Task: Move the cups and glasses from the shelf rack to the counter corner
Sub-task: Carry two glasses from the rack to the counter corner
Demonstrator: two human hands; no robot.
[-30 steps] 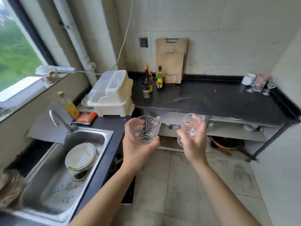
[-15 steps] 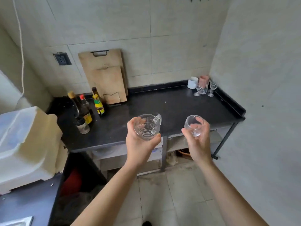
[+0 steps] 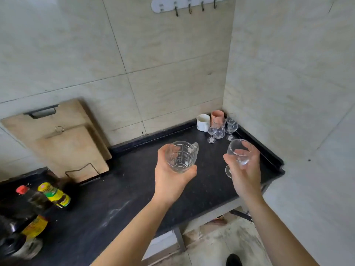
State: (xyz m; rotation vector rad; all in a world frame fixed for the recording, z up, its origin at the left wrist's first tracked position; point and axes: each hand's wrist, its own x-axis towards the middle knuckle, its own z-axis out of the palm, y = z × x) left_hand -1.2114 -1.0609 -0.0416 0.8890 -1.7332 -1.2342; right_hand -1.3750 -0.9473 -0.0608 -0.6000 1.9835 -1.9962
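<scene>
My left hand (image 3: 171, 181) grips a clear ribbed glass mug (image 3: 181, 156) with a handle, held above the black counter (image 3: 119, 200). My right hand (image 3: 245, 175) holds a clear stemmed glass (image 3: 239, 152) by its bowl, its foot showing below my fingers. In the far right corner of the counter stand a white mug (image 3: 203, 122), a pink cup (image 3: 217, 115), a clear tumbler (image 3: 219, 127) and several small stemmed glasses (image 3: 232, 127). Both held glasses hover short of that group.
Two wooden cutting boards (image 3: 63, 139) lean on the tiled wall at left. Sauce bottles (image 3: 34, 206) stand at the counter's near left. A hook rail (image 3: 189, 4) hangs high on the wall. The right wall closes the corner. Floor tiles (image 3: 221, 244) show below the counter edge.
The view has swung right and closer to the counter. Both hands, each still holding its glass, now hover over the counter, nearer the corner group. The sink and white bin have left view.
</scene>
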